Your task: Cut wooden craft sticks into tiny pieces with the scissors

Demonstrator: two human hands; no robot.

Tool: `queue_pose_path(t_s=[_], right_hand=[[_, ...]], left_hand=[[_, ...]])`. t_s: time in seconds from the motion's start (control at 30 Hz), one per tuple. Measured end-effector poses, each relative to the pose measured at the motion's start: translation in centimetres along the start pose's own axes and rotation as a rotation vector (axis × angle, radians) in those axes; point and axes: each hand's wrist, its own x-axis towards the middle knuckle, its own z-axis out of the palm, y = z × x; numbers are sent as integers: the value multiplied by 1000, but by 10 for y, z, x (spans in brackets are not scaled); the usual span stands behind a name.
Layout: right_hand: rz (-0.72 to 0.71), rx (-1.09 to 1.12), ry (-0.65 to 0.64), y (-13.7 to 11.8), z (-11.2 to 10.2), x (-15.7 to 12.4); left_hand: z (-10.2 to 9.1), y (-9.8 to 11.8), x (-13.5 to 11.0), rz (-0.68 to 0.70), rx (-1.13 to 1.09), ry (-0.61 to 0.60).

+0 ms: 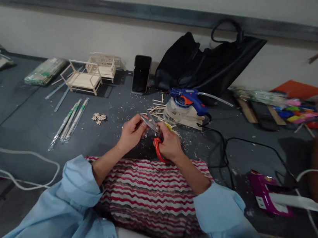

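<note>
My right hand (pixel 170 143) grips a pair of scissors (pixel 158 146) with orange-red handles, its blades apart and pointing up and left. Close by the blades, my left hand (pixel 133 133) is closed in a pinch; what sits between its fingertips is too small to make out. Thin wooden sticks (pixel 157 109) and pale cut bits lie on the dark table just beyond my hands. A blue glue gun (pixel 190 99) rests on top of a clear jar (pixel 175 111) to the right. Small flower-shaped wooden pieces (pixel 99 118) lie to the left.
Miniature wooden furniture (pixel 83 80) stands at the back beside a phone (pixel 141 74) and a black bag (pixel 198 63). Wrapped stick packs (pixel 70 121) lie left. A purple power strip (pixel 267 194) and black cord (pixel 224 149) are at right. Striped cloth (pixel 151 190) covers my lap.
</note>
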Motion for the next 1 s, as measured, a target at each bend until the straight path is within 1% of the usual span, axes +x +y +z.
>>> queue_pose_path(t_s=[0.13,0.2,0.37,0.47,0.57,0.63,0.73,0.83,0.9,1.0], right_hand=[[-3,-34,-32,1,-3,-2],[-26,-35,-30,0,-4,-2],[-54,-15,-31,-1,-6,-3],[-64,-2,-51,2,-7,-2],[-76,17,-65,4,-4,0],[-69,10,-33,4,-1,1],[-55,-1,20,3,3,2],[-56,2,17,3,3,0],[-48,-7,0,3,0,-2],[-51,-14,-31,4,-3,-2]], left_hand=[[-4,-5,1,44,30,-9],[-4,-5,2,35,31,1],[-1,4,4,-54,-94,-5],[-3,8,5,-117,-159,-50],[-6,6,6,-146,-165,-91],[-7,4,5,-119,-127,-86],[-6,4,3,-20,1,-53],[-6,7,3,63,122,-57],[-8,9,3,79,152,-70],[-10,11,5,55,120,-93]])
